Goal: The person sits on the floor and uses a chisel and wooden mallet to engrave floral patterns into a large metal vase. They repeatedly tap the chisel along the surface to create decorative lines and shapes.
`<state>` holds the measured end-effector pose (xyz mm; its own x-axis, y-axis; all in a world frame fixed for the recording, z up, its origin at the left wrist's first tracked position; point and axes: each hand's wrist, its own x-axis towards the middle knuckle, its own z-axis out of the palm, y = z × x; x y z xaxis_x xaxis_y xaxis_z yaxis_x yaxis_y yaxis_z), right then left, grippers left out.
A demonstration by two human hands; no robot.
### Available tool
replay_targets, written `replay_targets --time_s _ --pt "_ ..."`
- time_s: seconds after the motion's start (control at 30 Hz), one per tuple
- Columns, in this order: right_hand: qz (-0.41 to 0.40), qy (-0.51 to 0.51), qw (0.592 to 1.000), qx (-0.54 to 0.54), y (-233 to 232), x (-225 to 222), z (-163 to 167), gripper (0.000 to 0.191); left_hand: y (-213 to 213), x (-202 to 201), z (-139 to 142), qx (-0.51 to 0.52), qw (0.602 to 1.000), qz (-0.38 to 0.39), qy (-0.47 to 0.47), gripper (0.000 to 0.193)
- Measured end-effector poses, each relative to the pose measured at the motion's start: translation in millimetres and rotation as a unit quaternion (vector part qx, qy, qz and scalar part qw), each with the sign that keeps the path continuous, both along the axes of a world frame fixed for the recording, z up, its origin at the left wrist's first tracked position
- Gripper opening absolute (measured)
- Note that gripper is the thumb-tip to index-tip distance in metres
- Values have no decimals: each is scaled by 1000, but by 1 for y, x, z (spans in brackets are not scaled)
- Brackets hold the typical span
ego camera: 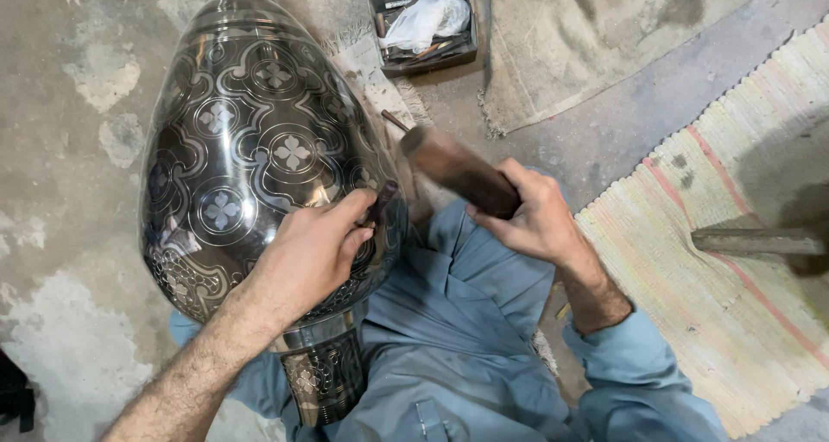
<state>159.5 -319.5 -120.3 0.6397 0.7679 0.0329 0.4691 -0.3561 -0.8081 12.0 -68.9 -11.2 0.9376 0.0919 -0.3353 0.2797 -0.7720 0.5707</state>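
A large dark metal vase (233, 140) engraved with silver floral patterns lies across my lap, its neck pointing toward me. My left hand (311, 252) rests on the vase's lower right side and pinches a small dark chisel (380, 202) against the surface. My right hand (527, 213) grips a brown wooden mallet (453, 170), blurred, its head just right of the chisel's top.
A small dark box (423, 19) with a white plastic bag and tools sits on the floor beyond the vase. A striped woven mat (734, 235) lies at right with a wooden bar (756, 241) on it. Worn concrete floor (69, 192) at left.
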Motion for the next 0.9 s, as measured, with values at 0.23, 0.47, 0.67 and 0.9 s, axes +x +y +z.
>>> replay_targets --time_s 0.23,0.47,0.67,0.9 --pt "19 60 992 112 10 13 23 51 -7 -10 -2 6 999 27 -23 35" --pt "63 -42 997 8 9 25 38 35 -15 -31 -10 4 990 87 -113 32" --pt "83 -74 985 -134 23 24 30 38 -24 -43 -17 -6 973 134 -186 32" --pt "82 -20 996 -11 40 27 42 37 -28 -49 -26 19 966 144 -214 28"
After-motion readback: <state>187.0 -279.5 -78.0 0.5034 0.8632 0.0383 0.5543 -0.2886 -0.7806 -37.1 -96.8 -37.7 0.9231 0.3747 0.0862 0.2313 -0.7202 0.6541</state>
